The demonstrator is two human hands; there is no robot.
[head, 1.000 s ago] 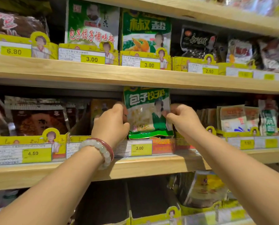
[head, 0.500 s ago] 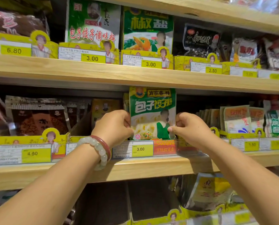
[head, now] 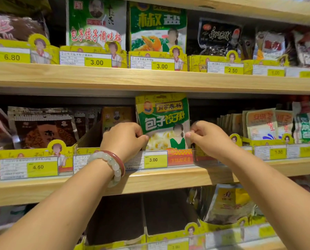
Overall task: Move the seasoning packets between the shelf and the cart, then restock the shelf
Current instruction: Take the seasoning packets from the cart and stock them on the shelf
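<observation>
Two hands work on one green seasoning packet (head: 164, 121), which stands upright in its slot on the middle shelf (head: 168, 179), its lower edge tucked behind the 3.00 price tag (head: 155, 160). Our left hand (head: 123, 138) pinches the packet's left edge with curled fingers; our right hand (head: 204, 137) pinches its right edge the same way. We judge the restocking to be under way, with this packet nearly seated. No cart is in view, so we cannot tell how many packets remain. Compared with a second ago, the packet sits lower: its bottom seam hung clear above the tag then and is now hidden behind it, while its yellow top band has come into sight beneath the upper shelf (head: 150, 82).
</observation>
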